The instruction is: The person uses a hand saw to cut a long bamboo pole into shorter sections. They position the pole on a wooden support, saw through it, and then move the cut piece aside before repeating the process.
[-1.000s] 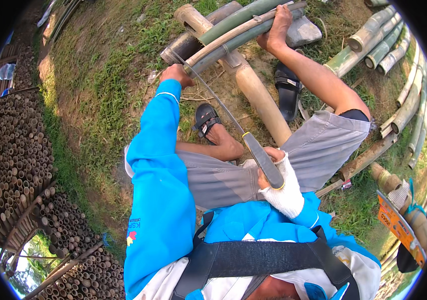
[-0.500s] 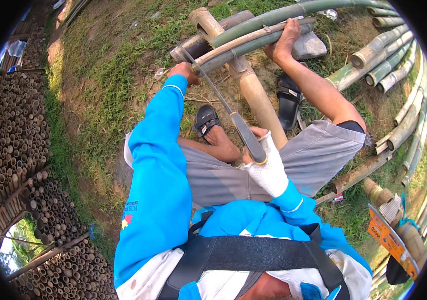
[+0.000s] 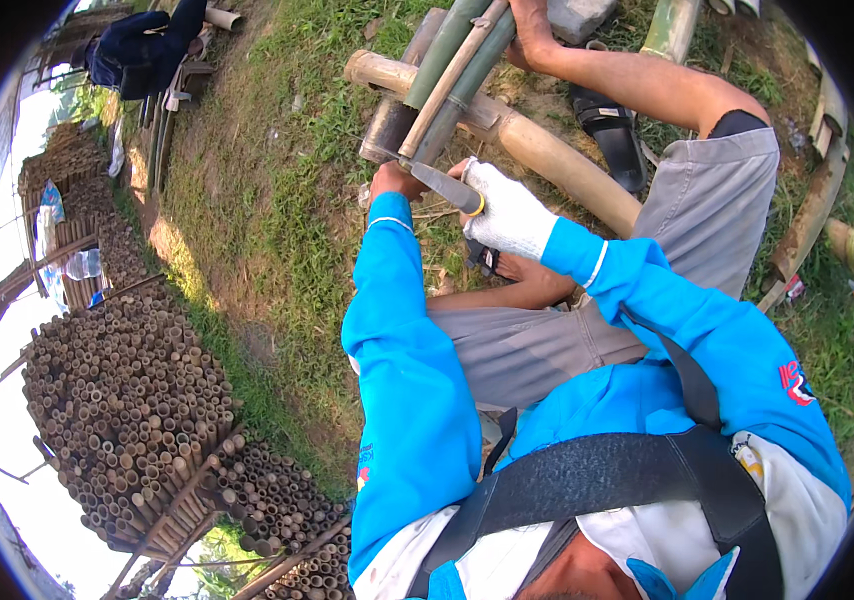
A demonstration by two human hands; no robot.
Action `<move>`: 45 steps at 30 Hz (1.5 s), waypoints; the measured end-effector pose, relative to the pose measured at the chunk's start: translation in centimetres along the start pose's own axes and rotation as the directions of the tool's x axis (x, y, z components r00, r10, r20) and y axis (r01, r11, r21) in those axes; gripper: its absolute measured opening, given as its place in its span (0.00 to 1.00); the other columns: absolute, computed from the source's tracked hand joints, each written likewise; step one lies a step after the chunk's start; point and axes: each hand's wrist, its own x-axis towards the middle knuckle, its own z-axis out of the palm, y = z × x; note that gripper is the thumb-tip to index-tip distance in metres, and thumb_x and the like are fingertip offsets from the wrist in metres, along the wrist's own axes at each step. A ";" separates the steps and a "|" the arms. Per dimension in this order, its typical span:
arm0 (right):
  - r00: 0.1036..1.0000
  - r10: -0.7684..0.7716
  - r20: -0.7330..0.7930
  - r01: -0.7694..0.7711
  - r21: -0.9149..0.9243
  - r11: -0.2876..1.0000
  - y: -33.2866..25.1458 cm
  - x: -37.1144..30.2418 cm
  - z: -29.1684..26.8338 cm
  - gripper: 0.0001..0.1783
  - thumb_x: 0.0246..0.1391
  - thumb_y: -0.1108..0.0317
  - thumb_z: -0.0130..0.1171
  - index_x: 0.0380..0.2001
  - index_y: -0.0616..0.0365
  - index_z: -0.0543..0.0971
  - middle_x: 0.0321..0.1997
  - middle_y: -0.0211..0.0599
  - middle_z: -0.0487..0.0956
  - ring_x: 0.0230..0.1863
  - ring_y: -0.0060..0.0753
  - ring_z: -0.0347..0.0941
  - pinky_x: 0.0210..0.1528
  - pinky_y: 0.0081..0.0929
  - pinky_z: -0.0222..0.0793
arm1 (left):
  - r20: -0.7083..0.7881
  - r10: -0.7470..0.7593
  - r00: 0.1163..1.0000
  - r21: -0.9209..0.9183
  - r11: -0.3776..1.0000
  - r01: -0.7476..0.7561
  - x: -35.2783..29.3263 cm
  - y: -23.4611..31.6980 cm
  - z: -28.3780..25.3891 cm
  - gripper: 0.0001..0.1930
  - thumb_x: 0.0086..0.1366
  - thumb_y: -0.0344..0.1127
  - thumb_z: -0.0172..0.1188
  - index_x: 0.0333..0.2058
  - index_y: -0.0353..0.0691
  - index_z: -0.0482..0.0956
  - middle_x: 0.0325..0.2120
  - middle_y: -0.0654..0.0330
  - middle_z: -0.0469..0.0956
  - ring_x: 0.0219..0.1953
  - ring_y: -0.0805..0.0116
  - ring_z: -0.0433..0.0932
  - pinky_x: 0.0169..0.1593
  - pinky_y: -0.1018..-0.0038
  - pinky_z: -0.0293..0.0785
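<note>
Three long, slim bamboo lengths (image 3: 452, 82), two green and one tan, lie side by side across a thick tan bamboo pole (image 3: 557, 172); their near ends reach the bare left hand (image 3: 397, 183), whose hidden fingers I cannot tell open or closed; bare foot (image 3: 532, 35) bounds their right, open grassy ground (image 3: 267, 190) their left; the white-gloved right hand (image 3: 512, 210) wraps its fingers around the grey, yellow-ended handle of a foreshortened metal-bladed saw (image 3: 447, 188), pointing at those ends.
</note>
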 end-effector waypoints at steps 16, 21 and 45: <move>0.994 -0.092 -0.065 0.094 0.018 0.995 1.3 -1.1 -0.1 0.28 0.53 0.67 0.68 0.58 0.52 0.73 0.51 0.59 0.78 0.50 0.67 0.80 0.52 0.51 0.79 | -0.287 -0.165 0.944 0.072 0.979 0.193 -0.8 1.9 1.6 0.33 0.46 0.53 0.84 0.48 0.41 0.88 0.51 0.46 0.86 0.55 0.45 0.85 0.59 0.50 0.81; 1.000 0.020 -0.005 -0.019 0.059 0.998 -0.9 -6.3 -2.8 0.30 0.51 0.72 0.67 0.59 0.55 0.73 0.52 0.56 0.78 0.48 0.62 0.82 0.50 0.45 0.79 | -0.102 -0.151 0.983 0.051 0.986 0.157 -0.4 0.7 0.6 0.33 0.44 0.50 0.85 0.47 0.41 0.88 0.50 0.46 0.87 0.54 0.46 0.85 0.59 0.53 0.81; 0.998 -0.005 0.069 0.011 -0.082 0.997 -4.8 -14.7 -8.9 0.28 0.60 0.77 0.60 0.63 0.62 0.68 0.54 0.43 0.75 0.54 0.36 0.74 0.60 0.33 0.71 | -0.053 -0.102 0.993 -0.045 0.994 0.100 -1.8 0.9 0.0 0.24 0.48 0.42 0.81 0.43 0.38 0.90 0.47 0.44 0.87 0.52 0.45 0.86 0.58 0.53 0.83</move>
